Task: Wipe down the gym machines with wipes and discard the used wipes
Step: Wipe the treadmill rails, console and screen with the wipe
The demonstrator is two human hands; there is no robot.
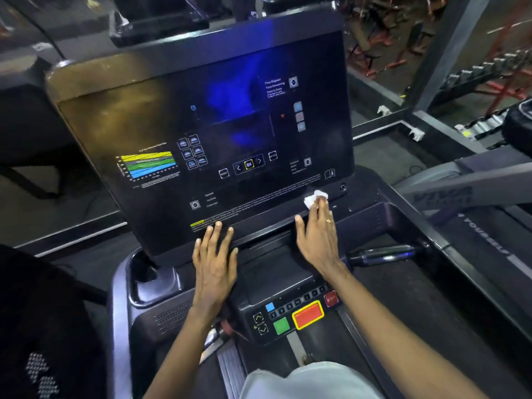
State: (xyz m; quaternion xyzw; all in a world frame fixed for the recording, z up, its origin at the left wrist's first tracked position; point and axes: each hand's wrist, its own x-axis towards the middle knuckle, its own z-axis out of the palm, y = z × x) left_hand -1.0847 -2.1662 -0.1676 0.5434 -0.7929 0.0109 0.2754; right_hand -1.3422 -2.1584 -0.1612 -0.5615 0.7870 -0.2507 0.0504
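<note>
A treadmill console with a large dark glossy panel fills the view. My right hand lies flat with straight fingers and presses a small white wipe against the panel's lower right edge. My left hand rests flat on the panel's bottom edge, fingers spread, holding nothing.
Below the panel sits a keypad with red, green and blue buttons. A cup holder is at the left and a handgrip at the right. Another treadmill stands to the right, with dumbbell racks behind.
</note>
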